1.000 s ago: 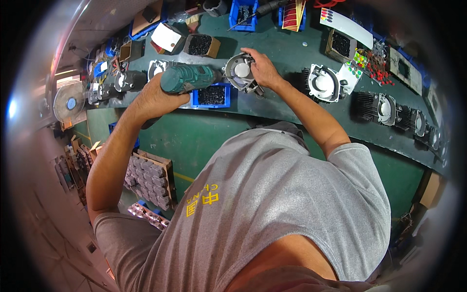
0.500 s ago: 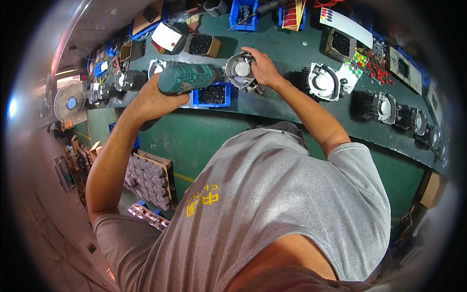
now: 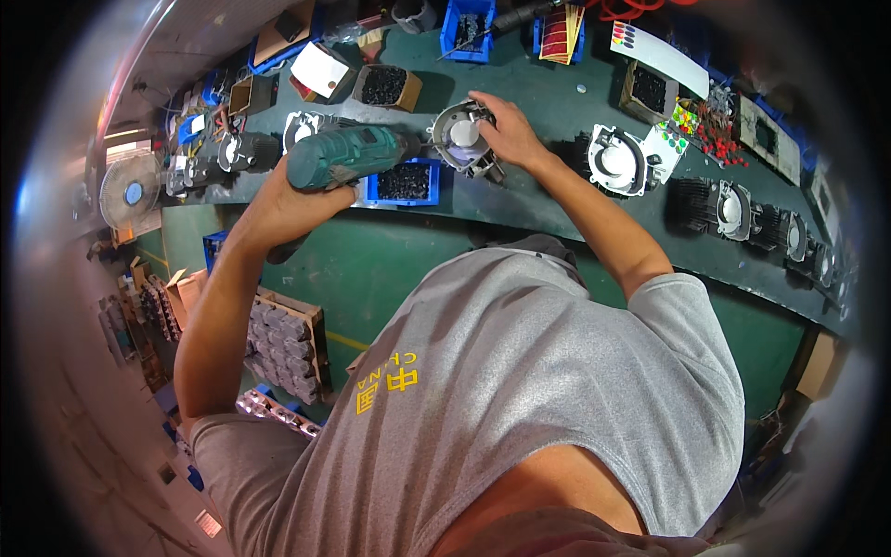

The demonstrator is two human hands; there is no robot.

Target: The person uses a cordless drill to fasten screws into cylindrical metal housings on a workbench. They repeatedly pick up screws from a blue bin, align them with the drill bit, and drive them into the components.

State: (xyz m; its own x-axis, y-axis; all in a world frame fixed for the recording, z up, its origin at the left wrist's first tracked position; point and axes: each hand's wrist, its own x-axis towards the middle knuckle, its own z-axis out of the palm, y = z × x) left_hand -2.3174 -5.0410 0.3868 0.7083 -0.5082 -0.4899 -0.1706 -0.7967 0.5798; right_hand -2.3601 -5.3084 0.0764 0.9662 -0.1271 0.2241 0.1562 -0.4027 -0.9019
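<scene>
My left hand (image 3: 295,206) is wrapped round the handle of a green cordless drill (image 3: 339,156). The drill lies level, its nose pointing right at the side of a round cast-metal housing (image 3: 462,137) on the bench. Whether the bit touches the housing, I cannot tell. My right hand (image 3: 510,135) grips the housing's far right rim, fingers curled over its edge. Just below the drill's nose sits a blue bin (image 3: 435,186) of small black parts.
More finned metal housings stand along the green bench (image 3: 548,204), including a white-faced one (image 3: 617,162) at right. A cardboard box (image 3: 408,91) of black parts and a blue bin (image 3: 448,32) are farther back. A fan (image 3: 133,192) stands at left.
The drill and my left hand have shifted slightly left. My right hand and the housing stay nearly in place, with a small shift to the right.
</scene>
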